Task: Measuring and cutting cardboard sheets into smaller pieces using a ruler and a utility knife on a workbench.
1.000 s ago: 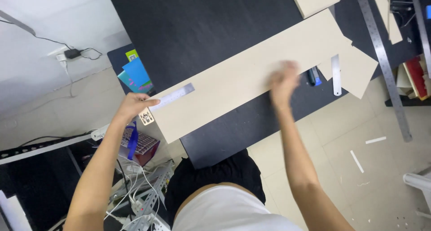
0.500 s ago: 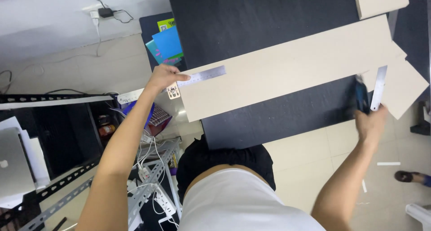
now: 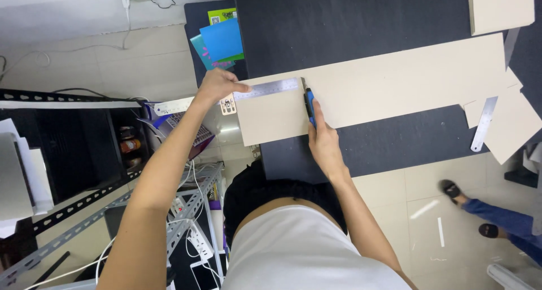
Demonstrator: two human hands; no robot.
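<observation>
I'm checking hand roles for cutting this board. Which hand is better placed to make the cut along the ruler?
Probably the right hand: it already grips the blue utility knife, blade end at the metal ruler on the beige board. The left hand presses the ruler's end and looks needed there.

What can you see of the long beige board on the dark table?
The long beige board is a flat, thin strip, cardboard-like, lying slantwise on the dark table, its near end past the table's edge. A steel ruler lies on that end, pressed by the left hand. The right hand holds a blue utility knife against it.
</observation>
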